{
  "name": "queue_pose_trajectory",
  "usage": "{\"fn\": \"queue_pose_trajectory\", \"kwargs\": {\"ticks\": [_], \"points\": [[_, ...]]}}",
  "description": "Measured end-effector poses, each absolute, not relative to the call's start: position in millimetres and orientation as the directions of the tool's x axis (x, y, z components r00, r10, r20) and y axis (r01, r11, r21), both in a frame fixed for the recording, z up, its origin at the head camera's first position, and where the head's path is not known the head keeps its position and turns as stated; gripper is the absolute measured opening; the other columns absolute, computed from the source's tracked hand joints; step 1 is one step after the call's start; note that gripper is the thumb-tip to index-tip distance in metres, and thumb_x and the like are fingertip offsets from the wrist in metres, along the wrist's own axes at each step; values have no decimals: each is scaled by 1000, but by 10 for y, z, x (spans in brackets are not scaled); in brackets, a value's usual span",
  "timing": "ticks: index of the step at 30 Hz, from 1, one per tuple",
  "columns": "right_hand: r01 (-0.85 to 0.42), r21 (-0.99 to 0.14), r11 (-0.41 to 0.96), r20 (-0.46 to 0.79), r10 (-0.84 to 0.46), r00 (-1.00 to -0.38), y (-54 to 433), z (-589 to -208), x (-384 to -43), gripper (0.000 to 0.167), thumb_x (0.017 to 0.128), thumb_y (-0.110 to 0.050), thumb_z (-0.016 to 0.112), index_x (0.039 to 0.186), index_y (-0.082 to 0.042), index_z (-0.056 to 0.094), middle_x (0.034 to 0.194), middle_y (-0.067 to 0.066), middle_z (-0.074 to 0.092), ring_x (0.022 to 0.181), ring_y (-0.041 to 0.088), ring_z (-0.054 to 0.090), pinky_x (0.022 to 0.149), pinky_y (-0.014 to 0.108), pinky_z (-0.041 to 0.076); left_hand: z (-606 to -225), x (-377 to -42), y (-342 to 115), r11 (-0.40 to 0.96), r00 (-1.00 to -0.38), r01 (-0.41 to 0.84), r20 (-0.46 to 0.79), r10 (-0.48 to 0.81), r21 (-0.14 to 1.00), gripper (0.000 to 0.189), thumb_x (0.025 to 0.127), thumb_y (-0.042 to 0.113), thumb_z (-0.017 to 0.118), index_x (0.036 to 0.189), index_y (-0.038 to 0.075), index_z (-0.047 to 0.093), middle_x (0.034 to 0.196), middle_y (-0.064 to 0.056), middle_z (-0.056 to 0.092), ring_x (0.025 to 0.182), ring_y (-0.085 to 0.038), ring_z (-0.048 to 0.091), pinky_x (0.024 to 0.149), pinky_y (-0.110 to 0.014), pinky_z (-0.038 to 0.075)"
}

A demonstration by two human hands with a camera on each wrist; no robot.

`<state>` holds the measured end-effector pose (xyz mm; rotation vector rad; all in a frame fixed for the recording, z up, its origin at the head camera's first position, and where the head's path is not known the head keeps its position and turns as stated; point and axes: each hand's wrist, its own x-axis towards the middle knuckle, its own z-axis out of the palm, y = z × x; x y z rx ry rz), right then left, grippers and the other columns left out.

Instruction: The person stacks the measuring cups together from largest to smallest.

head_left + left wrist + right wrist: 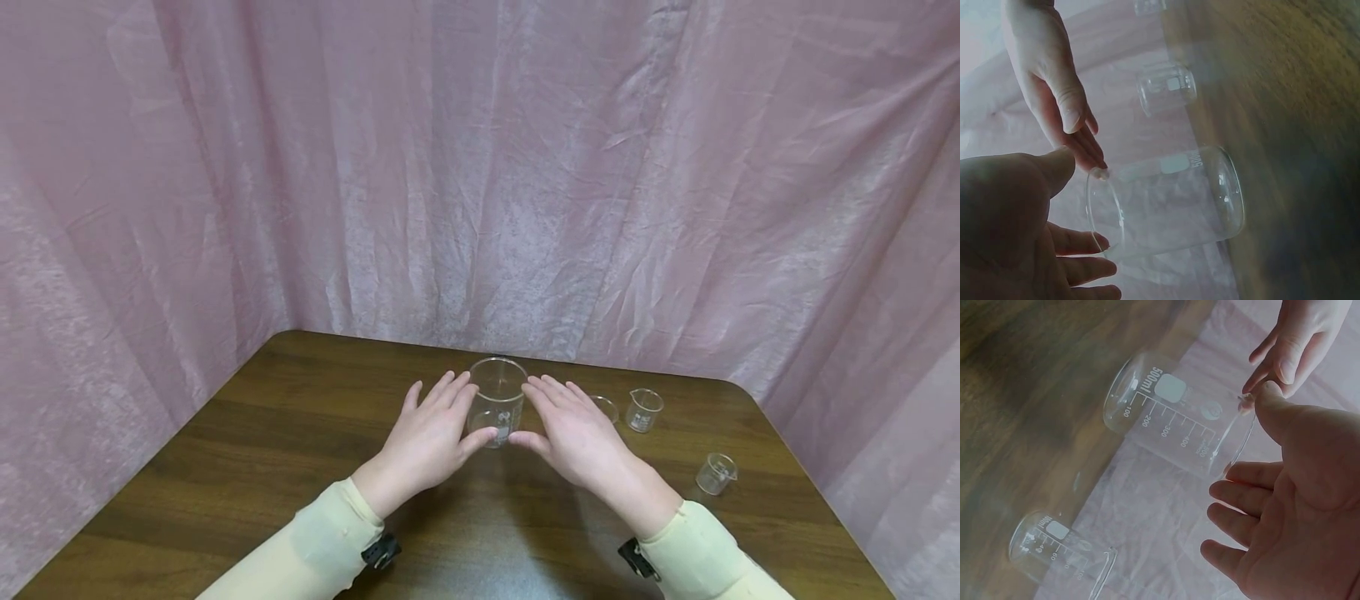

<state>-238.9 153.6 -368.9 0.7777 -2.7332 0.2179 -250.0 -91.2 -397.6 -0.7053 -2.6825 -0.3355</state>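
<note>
A large clear glass beaker (498,412) stands upright on the wooden table between my two hands. In the right wrist view its wall (1172,422) carries a white scale and the mark 500ml. My left hand (429,442) is at its left side, fingers stretched forward, fingertips right at the rim. On the opposite side my right hand (576,429) mirrors it, also with extended fingers by the rim. Both thumbs point inward in front of the glass, a small gap between them. Neither hand's fingers curl round the beaker.
Behind my right hand a smaller beaker's rim (606,408) shows, the rest hidden. A small beaker (645,412) stands farther right, and another little beaker (716,475) sits nearer the table's right edge. A pink curtain (480,208) hangs behind the wooden table (300,433).
</note>
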Motion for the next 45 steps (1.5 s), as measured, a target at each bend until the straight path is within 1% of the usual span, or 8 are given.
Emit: {"fn": "queue_pose_trajectory", "kwargs": {"ticks": [13, 21, 29, 36, 45], "points": [[-551, -67, 832, 337, -501, -797, 1567, -3697, -2235, 73, 102, -47, 79, 153, 2, 60, 160, 21, 57, 152, 41, 49, 128, 59, 32, -3956, -2359, -943, 836, -797, 537, 397, 455, 118, 72, 107, 62, 66, 150, 4, 63, 165, -18, 53, 156, -38, 46, 121, -75, 32], [-559, -65, 826, 347, -507, -789, 1587, -3712, -2180, 76, 99, -49, 80, 151, 3, 61, 159, 21, 58, 153, 42, 49, 129, 58, 31, -3949, -2291, -945, 829, -782, 551, 407, 472, 97, 71, 106, 61, 67, 149, 4, 65, 163, -19, 55, 154, -39, 47, 121, -75, 32], [-564, -52, 824, 371, -508, -777, 1624, -3725, -2087, 75, 99, -50, 81, 151, 2, 62, 158, 19, 60, 152, 40, 50, 129, 57, 31, -3935, -2226, -943, 819, -764, 569, 418, 492, 77, 70, 106, 61, 67, 147, 5, 65, 162, -19, 56, 153, -38, 49, 120, -75, 33], [-572, -46, 819, 375, -516, -770, 1662, -3709, -2003, 76, 99, -50, 81, 152, 1, 62, 157, 16, 61, 153, 38, 50, 130, 56, 30, -3902, -2171, -934, 805, -753, 588, 417, 509, 78, 69, 106, 59, 69, 146, 3, 66, 160, -20, 57, 153, -39, 49, 121, -75, 32], [-573, -72, 817, 369, -512, -776, 1678, -3698, -1929, 75, 99, -49, 80, 152, 1, 62, 159, 16, 60, 153, 38, 49, 130, 56, 28, -3883, -2130, -914, 806, -747, 589, 415, 519, 53, 68, 106, 61, 67, 144, 4, 67, 159, -19, 59, 153, -37, 49, 121, -73, 33]]}}
